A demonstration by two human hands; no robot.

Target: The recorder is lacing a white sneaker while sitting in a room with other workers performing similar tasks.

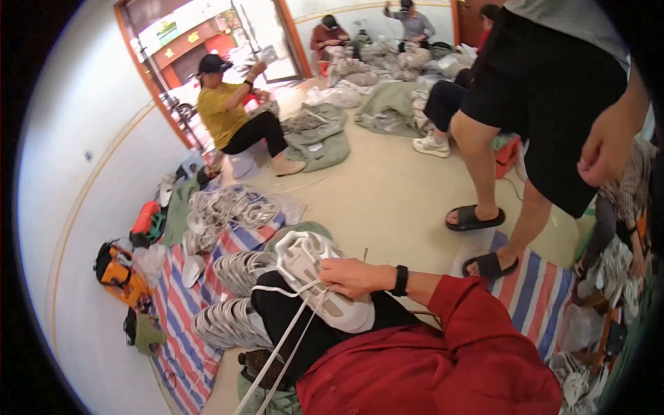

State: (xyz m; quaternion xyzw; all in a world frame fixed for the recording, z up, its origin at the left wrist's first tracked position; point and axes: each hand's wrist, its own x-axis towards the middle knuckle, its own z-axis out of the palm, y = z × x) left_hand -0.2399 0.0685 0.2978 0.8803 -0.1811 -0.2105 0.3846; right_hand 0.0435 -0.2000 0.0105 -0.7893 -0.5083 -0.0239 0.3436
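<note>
Across my dark-trousered lap lies a white and beige shoe upper [299, 257]. My right hand [356, 277], with a black band at the wrist, is closed over its lacing area, fingers pinched at a white shoelace [285, 340]. Two strands of that lace run taut from the upper to the lower left, out of the picture. A thin dark stick-like thing [366, 254] pokes up beside my right hand; what it is cannot be made out. My left hand is out of view.
Stacked shoe uppers [232, 324] stand left of my legs, on striped sheeting [183, 304], with a looser pile [232, 211] beyond. A person in black sandals [476, 218] stands close at right. A seated person in yellow [225, 111] and others work farther off.
</note>
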